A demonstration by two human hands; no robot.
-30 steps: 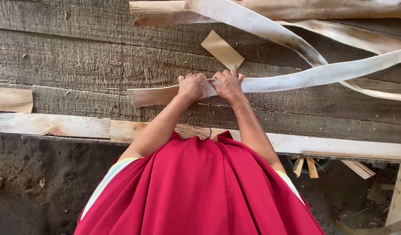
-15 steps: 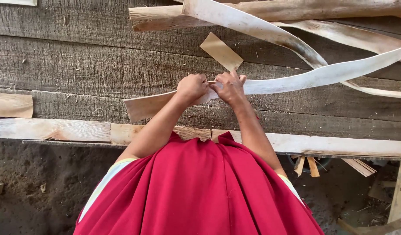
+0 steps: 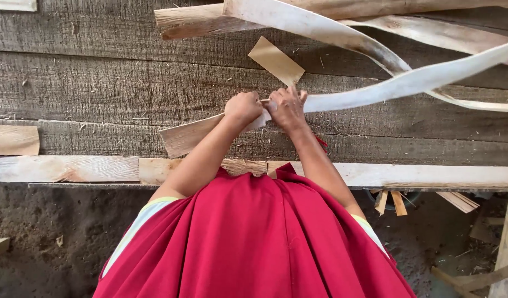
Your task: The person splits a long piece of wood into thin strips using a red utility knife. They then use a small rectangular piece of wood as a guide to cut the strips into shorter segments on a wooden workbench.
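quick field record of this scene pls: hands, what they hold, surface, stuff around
left hand: closed on the wood strip, beside the right hand
right hand: closed on the same strip
strip: long, pale, thin; short end lower left, long end curving off to the right
surface: grey plank bench
nearby: small tan offcut just above the hands; more strips at top

No packages, labels, signs or screens show in this view. The small tan rectangle (image 3: 276, 60) lying on the grey planks just above the hands might pass for a card, but it looks more like a scrap of thin wood, plain on its face, with no print to be seen.
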